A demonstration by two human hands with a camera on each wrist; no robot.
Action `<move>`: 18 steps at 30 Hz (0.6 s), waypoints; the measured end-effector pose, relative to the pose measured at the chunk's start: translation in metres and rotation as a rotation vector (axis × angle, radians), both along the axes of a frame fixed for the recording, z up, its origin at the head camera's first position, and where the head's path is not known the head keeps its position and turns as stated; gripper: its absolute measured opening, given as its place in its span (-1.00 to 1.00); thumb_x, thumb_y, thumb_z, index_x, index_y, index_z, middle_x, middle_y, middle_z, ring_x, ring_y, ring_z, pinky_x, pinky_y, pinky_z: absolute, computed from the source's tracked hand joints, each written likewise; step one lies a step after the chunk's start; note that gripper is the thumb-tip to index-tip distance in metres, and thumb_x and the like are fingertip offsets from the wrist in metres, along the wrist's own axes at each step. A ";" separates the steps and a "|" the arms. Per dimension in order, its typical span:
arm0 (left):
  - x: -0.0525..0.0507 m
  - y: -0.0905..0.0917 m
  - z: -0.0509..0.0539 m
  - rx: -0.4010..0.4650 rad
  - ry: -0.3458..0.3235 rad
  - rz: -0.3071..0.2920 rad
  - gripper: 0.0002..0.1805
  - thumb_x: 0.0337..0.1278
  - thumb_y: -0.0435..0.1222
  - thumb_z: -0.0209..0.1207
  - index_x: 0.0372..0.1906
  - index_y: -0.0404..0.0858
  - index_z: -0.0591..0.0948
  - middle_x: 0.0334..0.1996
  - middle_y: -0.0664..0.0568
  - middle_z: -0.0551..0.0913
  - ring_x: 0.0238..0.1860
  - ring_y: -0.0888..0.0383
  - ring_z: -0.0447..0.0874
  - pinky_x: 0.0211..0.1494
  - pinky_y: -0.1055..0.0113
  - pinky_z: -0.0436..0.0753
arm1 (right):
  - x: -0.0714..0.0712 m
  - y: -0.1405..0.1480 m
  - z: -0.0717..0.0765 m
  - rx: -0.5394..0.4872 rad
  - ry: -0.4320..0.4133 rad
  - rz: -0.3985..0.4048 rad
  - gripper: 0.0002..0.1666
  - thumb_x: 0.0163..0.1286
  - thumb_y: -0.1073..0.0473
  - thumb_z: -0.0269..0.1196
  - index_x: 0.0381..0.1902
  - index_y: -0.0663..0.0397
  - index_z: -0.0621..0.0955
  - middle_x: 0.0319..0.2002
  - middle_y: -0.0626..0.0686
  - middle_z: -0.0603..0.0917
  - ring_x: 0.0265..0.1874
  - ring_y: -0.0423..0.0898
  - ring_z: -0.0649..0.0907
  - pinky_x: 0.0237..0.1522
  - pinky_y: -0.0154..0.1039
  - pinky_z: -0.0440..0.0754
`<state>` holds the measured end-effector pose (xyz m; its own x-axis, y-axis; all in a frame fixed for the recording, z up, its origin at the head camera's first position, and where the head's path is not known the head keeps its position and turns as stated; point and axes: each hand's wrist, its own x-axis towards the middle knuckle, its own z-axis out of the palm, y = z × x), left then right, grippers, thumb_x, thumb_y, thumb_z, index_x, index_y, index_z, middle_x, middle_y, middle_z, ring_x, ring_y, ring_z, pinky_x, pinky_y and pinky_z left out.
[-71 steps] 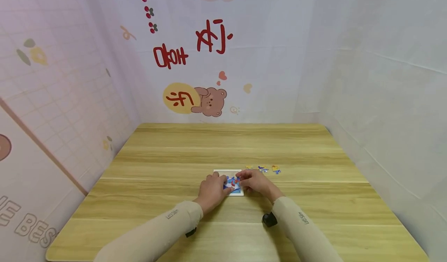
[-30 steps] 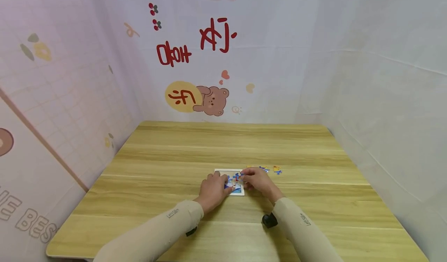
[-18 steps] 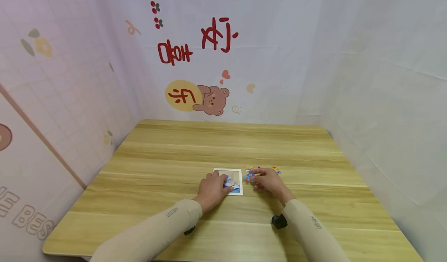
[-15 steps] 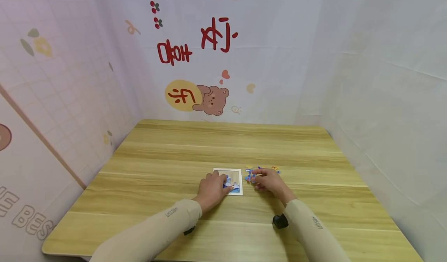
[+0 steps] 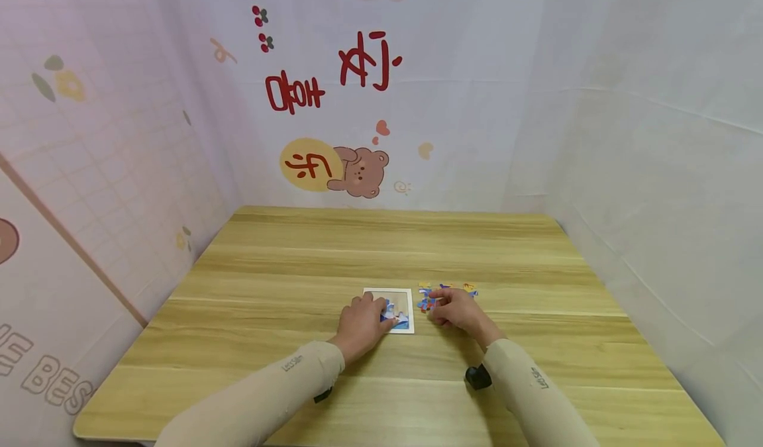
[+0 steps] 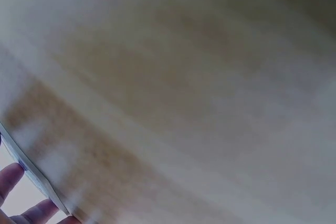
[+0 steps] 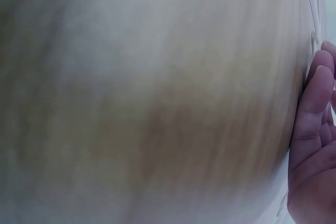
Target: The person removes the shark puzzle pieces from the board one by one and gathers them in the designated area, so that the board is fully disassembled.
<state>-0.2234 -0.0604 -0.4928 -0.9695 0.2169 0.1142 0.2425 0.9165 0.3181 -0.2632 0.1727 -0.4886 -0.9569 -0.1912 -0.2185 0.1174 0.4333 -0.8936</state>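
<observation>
A white-framed jigsaw puzzle tray [image 5: 411, 328], partly filled with blue and white pieces, lies flat on the table. My left hand [image 5: 359, 321] rests over its left side, with the thumb and fingers on the tray. In the left wrist view, fingertips [image 6: 39, 212] touch the tray's edge [image 6: 37, 177]. Right of the tray, a blue and red puzzle piece [image 5: 426, 305] lies on the table. My right hand [image 5: 457, 308] is beside it, thumb and index finger spread apart near the piece. Its fingers [image 7: 318, 90] lie close to the tabletop in the right wrist view.
Behind the right hand lie other jigsaw pieces: a yellow one [image 5: 424, 285], a dark blue one [image 5: 445, 287] and a yellow and blue one [image 5: 469, 287]. The wooden table [image 5: 298, 255] meets printed cloth walls at the back and sides.
My right hand has carried the blue and red puzzle piece from the tray rightward to the table, and its thumb has since moved away from the index finger. The left hand stays on the tray.
</observation>
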 end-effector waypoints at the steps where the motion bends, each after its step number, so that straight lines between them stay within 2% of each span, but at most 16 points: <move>1: 0.000 0.000 0.000 0.000 0.000 0.000 -0.62 0.16 0.08 0.31 -0.18 -0.14 0.65 -0.37 0.07 0.43 -0.32 0.05 0.42 -0.31 0.12 0.43 | 0.000 0.000 0.000 0.006 0.002 0.002 -0.53 0.21 0.41 0.33 0.11 0.30 0.59 -0.35 0.07 0.59 -0.50 -0.10 0.61 -0.48 -0.26 0.58; 8: 0.001 -0.001 0.000 0.004 0.004 -0.006 -0.62 0.16 0.08 0.32 -0.20 -0.15 0.64 -0.39 0.07 0.41 -0.33 0.06 0.40 -0.33 0.12 0.43 | 0.001 -0.001 0.001 0.036 0.032 0.032 -0.56 0.26 0.41 0.30 0.12 0.31 0.60 -0.40 0.06 0.59 -0.52 -0.10 0.58 -0.47 -0.25 0.58; 18: 0.001 -0.001 0.001 0.003 0.006 -0.013 -0.62 0.17 0.07 0.31 -0.19 -0.15 0.63 -0.37 0.06 0.42 -0.32 0.05 0.41 -0.32 0.12 0.44 | 0.002 -0.003 0.001 0.038 0.038 0.012 -0.60 0.26 0.42 0.30 0.08 0.30 0.60 -0.41 0.07 0.55 -0.54 -0.10 0.56 -0.49 -0.27 0.54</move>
<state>-0.2226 -0.0610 -0.4920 -0.9660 0.2289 0.1202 0.2560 0.9125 0.3190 -0.2608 0.1699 -0.4875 -0.9623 -0.1951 -0.1894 0.0783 0.4680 -0.8802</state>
